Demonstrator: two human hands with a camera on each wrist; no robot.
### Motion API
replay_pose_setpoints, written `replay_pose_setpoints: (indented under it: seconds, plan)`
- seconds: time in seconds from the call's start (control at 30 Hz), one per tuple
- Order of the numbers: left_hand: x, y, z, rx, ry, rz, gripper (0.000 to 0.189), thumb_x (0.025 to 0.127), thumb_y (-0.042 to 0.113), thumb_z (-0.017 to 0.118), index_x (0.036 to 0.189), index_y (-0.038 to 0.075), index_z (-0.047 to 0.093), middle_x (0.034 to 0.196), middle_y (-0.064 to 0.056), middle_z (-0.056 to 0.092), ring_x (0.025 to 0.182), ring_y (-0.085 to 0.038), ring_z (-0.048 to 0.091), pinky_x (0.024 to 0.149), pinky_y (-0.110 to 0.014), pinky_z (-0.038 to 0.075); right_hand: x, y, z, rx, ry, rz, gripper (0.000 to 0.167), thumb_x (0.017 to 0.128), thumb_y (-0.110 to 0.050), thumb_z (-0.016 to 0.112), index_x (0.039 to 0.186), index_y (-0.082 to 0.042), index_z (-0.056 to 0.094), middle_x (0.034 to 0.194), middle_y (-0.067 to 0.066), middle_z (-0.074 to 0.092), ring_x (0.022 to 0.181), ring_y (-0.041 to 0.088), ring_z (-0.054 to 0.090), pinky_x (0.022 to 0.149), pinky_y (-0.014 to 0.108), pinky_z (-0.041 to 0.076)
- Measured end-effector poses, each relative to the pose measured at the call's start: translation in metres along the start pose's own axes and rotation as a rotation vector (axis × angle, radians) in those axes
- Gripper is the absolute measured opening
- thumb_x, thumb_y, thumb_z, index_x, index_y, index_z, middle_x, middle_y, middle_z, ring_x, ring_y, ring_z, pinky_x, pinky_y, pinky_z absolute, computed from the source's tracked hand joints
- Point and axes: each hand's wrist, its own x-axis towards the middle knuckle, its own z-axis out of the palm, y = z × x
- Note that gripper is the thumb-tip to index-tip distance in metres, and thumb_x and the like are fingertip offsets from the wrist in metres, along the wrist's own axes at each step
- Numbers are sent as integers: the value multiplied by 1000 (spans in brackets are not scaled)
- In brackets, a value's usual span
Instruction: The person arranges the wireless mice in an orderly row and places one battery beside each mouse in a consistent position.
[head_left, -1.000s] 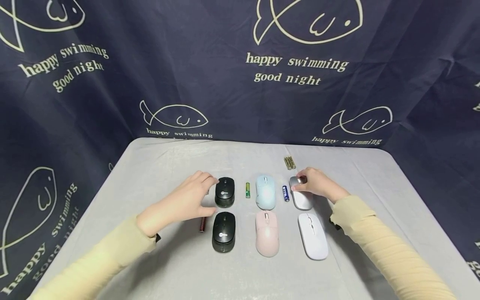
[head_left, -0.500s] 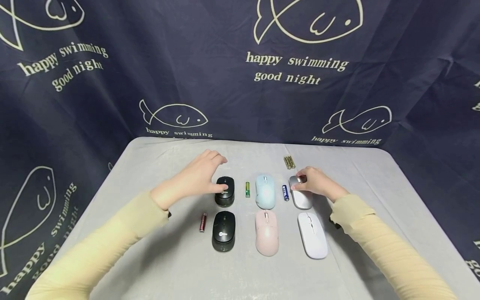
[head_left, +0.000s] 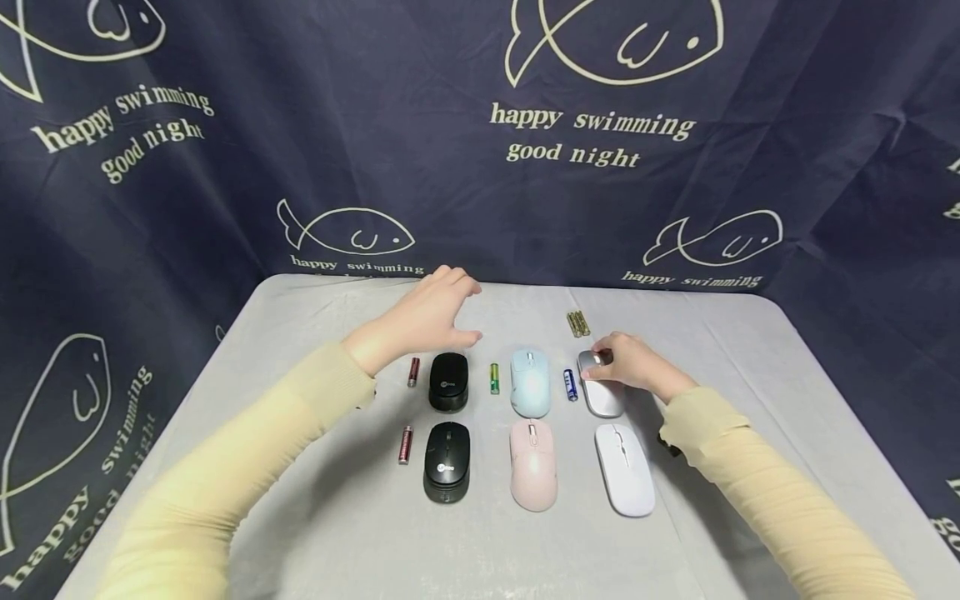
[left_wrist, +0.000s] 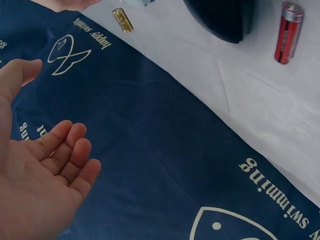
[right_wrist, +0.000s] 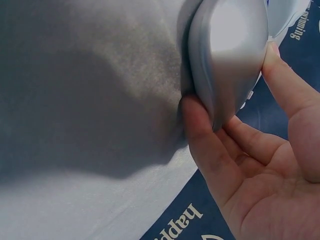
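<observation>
My left hand [head_left: 423, 315] hovers over the far part of the table, beyond the rear black computer mouse [head_left: 448, 392]. It holds nothing; in the left wrist view its thumb and the loosely bent fingers [left_wrist: 80, 155] stand apart. On the right side, my right hand [head_left: 637, 367] grips the front of a silver computer mouse [head_left: 606, 400] between thumb and fingers. The right wrist view shows that silver mouse up close, with fingertips on one side and the thumb on the other. A blue battery [head_left: 570, 385] lies just left of it.
Nearer stand a second black mouse [head_left: 447, 462], a pink mouse [head_left: 534, 475] and a white mouse [head_left: 626, 475]. A light-blue mouse [head_left: 531, 390] sits mid-row beside a green battery [head_left: 494, 379]. Two red batteries [head_left: 413, 372] lie left; gold batteries [head_left: 578, 323] lie at the back.
My left hand has moved away from beside the rear black mouse, up and to the right, uncovering both red batteries. My right hand has stayed on the silver mouse.
</observation>
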Motion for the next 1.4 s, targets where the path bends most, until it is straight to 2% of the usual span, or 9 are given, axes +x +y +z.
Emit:
replay_pose_setpoints:
  seconds: [0.5, 0.73, 1.03, 1.4]
  plan:
    - [49, 13, 17, 79, -30, -17, 60, 80, 42, 67, 125, 6, 52, 119, -5, 51, 105, -21, 41, 92, -36, 36, -1, 0, -1, -8, 4, -2, 61, 81, -33, 73, 121, 10, 57, 120, 28, 56, 116, 45, 48, 99, 54, 38]
    - [65, 17, 25, 80, -32, -21, 59, 81, 43, 67, 125, 7, 51, 118, -5, 51, 105, -21, 42, 92, -36, 36, 0, 1, -1, -11, 4, -13, 61, 80, -34, 74, 119, 10, 58, 117, 26, 59, 114, 43, 51, 97, 53, 40]
    - [86, 21, 37, 130, -58, -49, 60, 81, 47, 65, 126, 9, 50, 119, -4, 50, 106, -20, 42, 92, -35, 36, 0, 2, 0, -1, 4, -1, 61, 80, -34, 74, 119, 10, 58, 118, 26, 58, 115, 44, 50, 98, 53, 39]
    - [108, 23, 50, 132, -106, -124, 60, 82, 48, 64, 128, 13, 48, 120, -2, 49, 109, -19, 41, 92, -33, 36, 1, 4, 0, -7, 2, 3, 62, 80, -37, 74, 119, 9, 59, 117, 25, 59, 113, 42, 51, 97, 52, 41]
